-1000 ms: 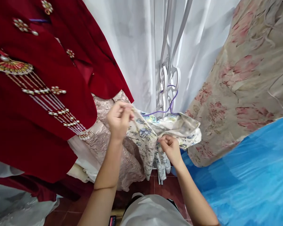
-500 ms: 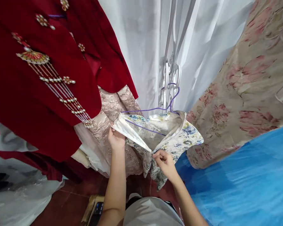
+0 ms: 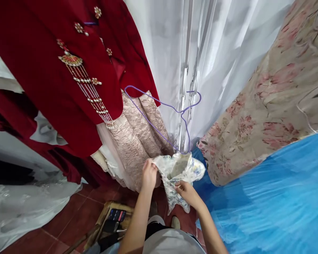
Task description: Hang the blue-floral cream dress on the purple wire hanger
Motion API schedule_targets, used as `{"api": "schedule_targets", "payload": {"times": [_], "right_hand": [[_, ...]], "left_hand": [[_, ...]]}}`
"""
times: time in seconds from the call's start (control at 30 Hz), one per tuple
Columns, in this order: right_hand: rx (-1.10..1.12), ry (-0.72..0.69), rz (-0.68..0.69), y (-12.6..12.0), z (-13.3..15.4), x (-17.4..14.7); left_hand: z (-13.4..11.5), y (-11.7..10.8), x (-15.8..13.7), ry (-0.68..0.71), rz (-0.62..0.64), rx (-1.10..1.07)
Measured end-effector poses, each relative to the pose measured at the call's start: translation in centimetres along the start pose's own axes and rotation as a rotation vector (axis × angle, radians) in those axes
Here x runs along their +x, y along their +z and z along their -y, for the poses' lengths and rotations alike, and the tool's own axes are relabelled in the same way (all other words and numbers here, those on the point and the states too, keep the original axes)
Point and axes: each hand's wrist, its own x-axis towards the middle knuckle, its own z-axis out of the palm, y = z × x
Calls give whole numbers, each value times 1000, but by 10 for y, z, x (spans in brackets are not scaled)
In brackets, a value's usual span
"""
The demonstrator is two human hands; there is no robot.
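**Floral garment pulled down below its purple hanger**

So the person had both bare hands on a small cream garment with a blue and yellow floral print (image 3: 178, 173), bunched up low in the gap between the hanging clothes. The left hand (image 3: 149, 173) was closed on the garment's left edge, fingers curled over the fabric. The right hand (image 3: 186, 190) pinched the lower front of it, thumb and fingers shut on the cloth, and a strip of the same print hung down just below that hand toward the floor.

The thin purple wire hanger (image 3: 161, 116) sat above the garment, tilted, its left shoulder sticking up high against the clothes behind and its lower end touching the top of the bunched cloth. Couldn't tell whether that end was inside the neck opening or just resting on it. The hook was up by the white metal pole (image 3: 185, 70), which ran in front of a sheer white curtain (image 3: 159, 46).

Around all that: a dark red velvet robe with gold and pearl tassel embroidery (image 3: 55, 70) hung at the left, a pale pink brocade skirt (image 3: 132, 130) just behind the left hand, a beige fabric with pink roses (image 3: 267, 106) at the right, and shiny blue cloth (image 3: 275, 197) filling the lower right corner. Red-brown floor tiles (image 3: 76, 215) showed underneath, with a small wooden crate (image 3: 108, 220) near the person's feet.
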Motion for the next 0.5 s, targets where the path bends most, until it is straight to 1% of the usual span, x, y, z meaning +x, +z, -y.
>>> {"api": "schedule_targets", "payload": {"times": [0.03,0.1,0.13,0.17,0.2,0.23,0.27,0.3,0.33,0.37,0.43,0.47,0.5], "right_hand": [[30,-39,0,-1,1,-5],[119,-164,33,-4,10,-13],[164,-218,67,-7,17,-17],[206,-246,92,-10,24,-21],[248,-248,96,-13,31,-24],[291,-231,82,-16,38,-28],[333,-204,64,-20,43,-31],[372,-173,50,-23,47,-34],[406,-141,45,-26,49,-38],[435,-109,51,-30,50,-41],[497,-45,57,-40,48,-47],[524,-24,37,-47,44,-51],[539,-23,-3,-55,40,-54]], "left_hand": [[5,7,-16,6,90,132],[12,24,-47,51,353,443],[13,33,-60,92,487,591],[13,41,-69,149,593,714],[11,48,-76,220,657,801],[8,53,-79,287,686,851],[5,55,-78,331,699,869],[3,55,-76,333,720,854],[1,53,-73,275,770,817],[1,48,-69,167,840,765],[5,33,-64,-136,990,666],[10,24,-62,-282,1039,641],[15,15,-62,-396,1063,647]]}}
